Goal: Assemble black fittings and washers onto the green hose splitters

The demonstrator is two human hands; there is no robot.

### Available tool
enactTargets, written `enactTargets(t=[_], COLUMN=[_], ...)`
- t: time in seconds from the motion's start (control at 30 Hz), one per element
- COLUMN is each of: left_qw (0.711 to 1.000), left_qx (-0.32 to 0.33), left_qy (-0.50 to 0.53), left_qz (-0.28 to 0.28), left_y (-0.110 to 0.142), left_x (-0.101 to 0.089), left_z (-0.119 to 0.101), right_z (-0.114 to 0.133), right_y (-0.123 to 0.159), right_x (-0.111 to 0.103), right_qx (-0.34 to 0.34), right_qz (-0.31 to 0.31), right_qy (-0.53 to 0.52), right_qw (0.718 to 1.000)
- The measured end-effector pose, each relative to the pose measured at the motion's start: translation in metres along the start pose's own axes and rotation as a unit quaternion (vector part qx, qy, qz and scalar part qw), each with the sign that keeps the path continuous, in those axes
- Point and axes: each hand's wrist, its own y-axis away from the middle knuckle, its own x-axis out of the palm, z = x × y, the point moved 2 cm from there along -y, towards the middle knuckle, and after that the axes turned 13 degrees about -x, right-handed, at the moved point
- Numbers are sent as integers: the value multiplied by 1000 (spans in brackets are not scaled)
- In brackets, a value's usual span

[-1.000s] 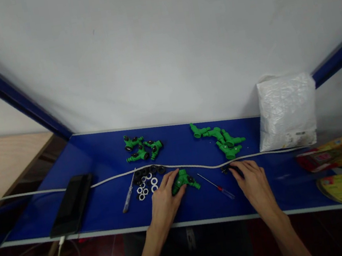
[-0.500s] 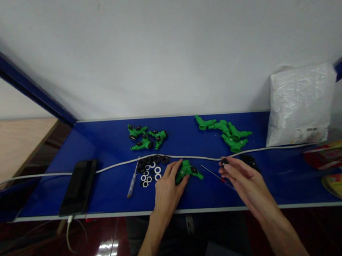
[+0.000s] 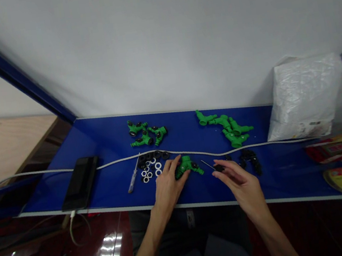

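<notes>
My left hand [image 3: 169,185] is closed round a green Y-shaped hose connector [image 3: 187,163] that rests on the blue table. A dark piece shows on the connector's right branch. To the right, my right hand [image 3: 240,177] pinches a small black part [image 3: 219,167] between thumb and fingers, apart from the connector. A thin screwdriver shaft [image 3: 207,164] points out to the left of that hand; its handle is hidden. Left of my left hand lie white rings [image 3: 158,169], black rings [image 3: 157,154] and a screwdriver with a clear handle [image 3: 132,181].
Green connectors with black parts [image 3: 143,139] lie at the back left, plain green ones [image 3: 231,131] at the back right. Small black parts [image 3: 254,160] sit beyond my right hand. A white cable [image 3: 194,152] crosses the table. A phone [image 3: 80,183] and white plastic package [image 3: 305,98] flank the work.
My right hand has moved left toward the connector with the small black part, uncovering black parts behind it. The left hand keeps its hold. The view has shifted slightly.
</notes>
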Motion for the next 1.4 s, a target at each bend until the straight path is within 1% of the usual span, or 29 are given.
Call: enactTargets(t=[0.2, 0.53, 0.63, 0.77, 0.97, 1.13, 1.4], left_qw=[1000, 1000, 1000, 1000, 999, 999, 999], left_qx=[-7, -11, -7, -6, -20, -29, -34], left_qy=[7, 8, 11, 18, 26, 26, 26], left_qz=[-8, -13, -12, -9, 1, 14, 33], left_y=[1, 3, 3, 2, 3, 4, 4], left_x=[1, 3, 3, 2, 1, 1, -1], left_z=[1, 2, 2, 3, 3, 3, 2], right_z=[6, 10, 5, -3, 2, 7, 5], right_y=[2, 3, 0, -7, -13, -14, -13], right_x=[9, 13, 20, 34, 50, 56, 65], right_qx=[-46, -82, -95, -104, -126, -179, -254], right_qz=[14, 41, 60, 100, 134, 145, 147], right_qy=[-1, 34, 40, 42, 57, 99, 192], right_qw=[999, 995, 993, 989, 981, 968, 937])
